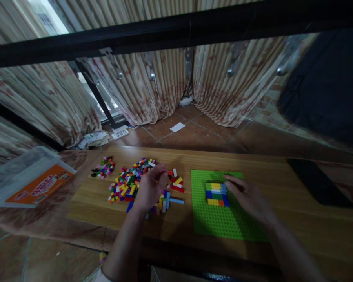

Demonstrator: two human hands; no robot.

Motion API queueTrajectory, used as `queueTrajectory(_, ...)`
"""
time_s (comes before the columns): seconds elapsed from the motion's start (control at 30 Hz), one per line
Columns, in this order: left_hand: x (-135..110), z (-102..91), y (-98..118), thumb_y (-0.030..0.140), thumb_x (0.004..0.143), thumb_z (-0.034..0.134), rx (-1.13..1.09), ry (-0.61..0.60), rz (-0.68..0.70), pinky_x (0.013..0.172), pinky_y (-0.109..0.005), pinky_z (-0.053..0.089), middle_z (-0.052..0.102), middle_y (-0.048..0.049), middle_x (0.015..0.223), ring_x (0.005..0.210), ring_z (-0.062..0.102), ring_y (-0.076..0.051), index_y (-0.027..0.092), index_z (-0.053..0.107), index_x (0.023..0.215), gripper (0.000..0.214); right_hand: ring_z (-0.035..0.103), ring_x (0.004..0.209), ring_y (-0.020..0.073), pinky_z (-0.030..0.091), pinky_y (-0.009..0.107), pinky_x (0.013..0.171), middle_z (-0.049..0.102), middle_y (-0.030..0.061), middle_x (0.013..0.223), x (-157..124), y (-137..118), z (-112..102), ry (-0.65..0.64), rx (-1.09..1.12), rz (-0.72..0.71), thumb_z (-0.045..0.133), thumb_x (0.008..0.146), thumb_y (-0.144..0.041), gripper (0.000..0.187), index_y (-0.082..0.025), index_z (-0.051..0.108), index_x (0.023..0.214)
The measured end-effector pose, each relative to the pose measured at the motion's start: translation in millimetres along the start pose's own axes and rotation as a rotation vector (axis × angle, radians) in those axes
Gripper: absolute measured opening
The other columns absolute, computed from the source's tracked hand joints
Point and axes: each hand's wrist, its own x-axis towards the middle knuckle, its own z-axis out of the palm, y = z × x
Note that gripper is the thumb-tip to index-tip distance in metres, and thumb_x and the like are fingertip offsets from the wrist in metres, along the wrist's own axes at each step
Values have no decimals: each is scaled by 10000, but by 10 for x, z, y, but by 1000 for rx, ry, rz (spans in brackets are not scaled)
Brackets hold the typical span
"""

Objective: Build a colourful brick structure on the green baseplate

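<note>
Over the right side of a heap of mixed toy building bricks, my left hand has its fingers bent and the tips close together. Whatever is between them is too small and dim to name. On a green studded baseplate sits a low rectangular block of joined bricks in yellow, blue, light blue, green and orange. My right hand reaches in from the right, its thumb and forefinger stretched out slightly apart at the block's upper right corner. Whether they touch it is unclear.
A smaller brick group lies on the wooden table left of the heap. At far left stands a clear plastic tub with an orange label. A black flat slab is at the right. A dark bar crosses above.
</note>
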Motion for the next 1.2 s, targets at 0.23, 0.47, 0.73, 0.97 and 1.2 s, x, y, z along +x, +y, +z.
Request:
queueTrajectory(0.23,54,-208,-55,289,838,576,-24,86,-22,775,-283,507,696,-68,967,849,649,-175,137,633,1116,322,659,884,207,524,340,790,701,61,978,-257,-357,157,217,27,-212,530,880,-429,271,-228,698,948)
queueTrajectory(0.47,57,-314,-34,281,805,615,-97,189,-55,702,-248,495,706,-64,924,772,640,-157,143,660,1077,308,636,859,179,517,317,760,679,36,923,-645,-769,768,-81,-31,-556,517,919,-253,167,-246,674,974)
queueTrajectory(0.73,75,-601,108,366,863,544,-144,523,-64,474,-193,342,481,43,505,474,440,-82,168,529,586,341,626,841,173,512,312,750,663,38,892,-748,-855,1096,-113,-41,-690,512,920,-187,158,-229,654,976)
queueTrajectory(0.97,38,-637,151,389,896,510,-185,490,-44,473,-206,310,452,42,494,468,395,-80,175,481,558,401,605,921,213,495,362,815,646,69,971,-880,-911,1339,-66,-178,-696,547,907,-240,181,-210,627,1066)
queueTrajectory(1.2,22,-655,150,378,887,530,-223,477,-35,497,-205,332,478,39,525,493,420,-81,169,508,588,365,601,848,208,472,351,785,646,71,886,-806,-923,1405,29,-283,-677,515,925,-266,190,-182,641,1040)
